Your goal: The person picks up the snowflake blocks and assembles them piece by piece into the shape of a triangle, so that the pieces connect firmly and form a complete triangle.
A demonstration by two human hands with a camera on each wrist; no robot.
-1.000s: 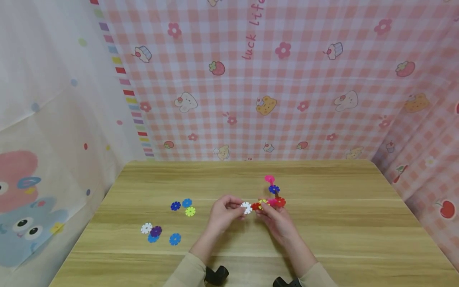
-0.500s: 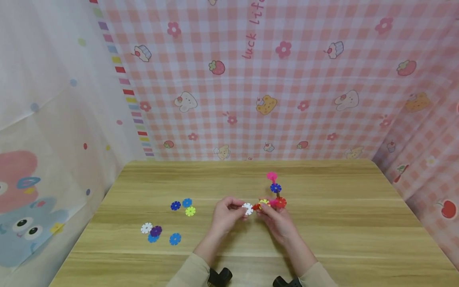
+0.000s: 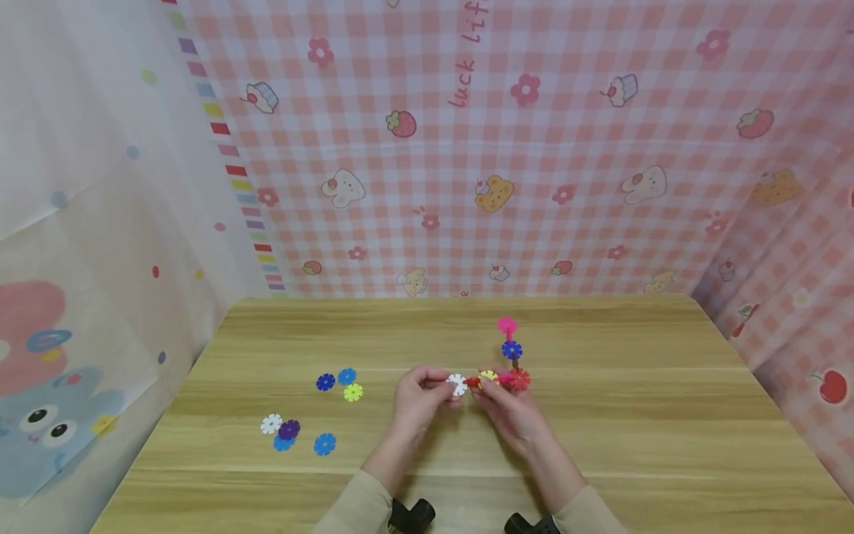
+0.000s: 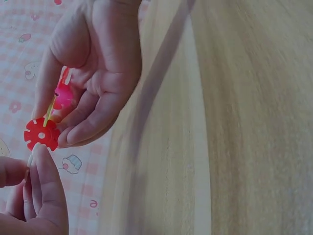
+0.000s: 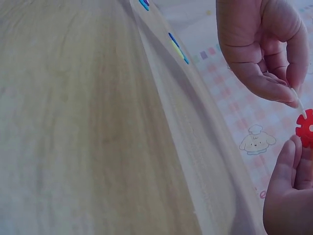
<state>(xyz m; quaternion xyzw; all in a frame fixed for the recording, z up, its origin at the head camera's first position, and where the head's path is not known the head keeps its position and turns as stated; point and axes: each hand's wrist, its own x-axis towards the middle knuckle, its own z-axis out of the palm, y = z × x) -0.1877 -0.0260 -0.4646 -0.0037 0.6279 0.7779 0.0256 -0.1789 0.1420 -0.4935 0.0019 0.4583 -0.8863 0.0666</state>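
Observation:
My left hand (image 3: 419, 400) pinches a white notched disc (image 3: 457, 384) between thumb and fingers. That disc meets a red notched disc (image 4: 42, 134), which stands between the two hands. With thumb and fingers, my right hand (image 3: 510, 415) grips the yellow disc (image 3: 489, 380) of a linked chain. Beyond it the chain runs on through a pink disc and a red disc (image 3: 520, 380). From there it bends away past a dark blue disc (image 3: 511, 350) to a pink disc (image 3: 507, 325) at its far end. In the left wrist view, the white disc shows only as a thin edge.
Loose discs lie on the wooden table (image 3: 634, 415) to the left: dark blue (image 3: 325, 382), light blue (image 3: 347, 376), yellow-green (image 3: 353, 392), white (image 3: 270, 423), purple (image 3: 289, 429) overlapping a blue one, and another blue (image 3: 325, 444). A checked curtain (image 3: 454, 148) hangs behind the table.
Both hands keep their holds. The chain's far end has swung slightly away from me and to the right. The white disc and the red disc beside it have turned a little; loose discs stay put.

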